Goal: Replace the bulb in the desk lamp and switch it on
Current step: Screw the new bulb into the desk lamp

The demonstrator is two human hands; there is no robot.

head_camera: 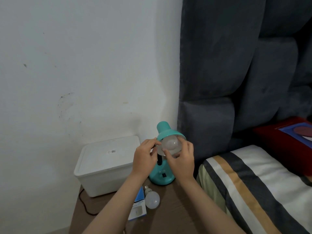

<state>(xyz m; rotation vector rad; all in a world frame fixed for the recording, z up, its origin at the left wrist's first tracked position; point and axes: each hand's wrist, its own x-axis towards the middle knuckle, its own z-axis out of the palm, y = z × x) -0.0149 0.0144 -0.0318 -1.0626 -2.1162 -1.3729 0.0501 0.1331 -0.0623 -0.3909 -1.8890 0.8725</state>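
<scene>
Low in the centre of the frame, a teal desk lamp stood on the brown counter, its shade tipped toward the camera. The right hand had its grip closed around the frosted bulb sitting in the shade's mouth, fingers curled at the bulb's lower edge. The left hand pinched the shade's left rim. A second bulb lay on the counter below the lamp base, beside a blue and white box. A white lidded tub stood left of the lamp.
</scene>
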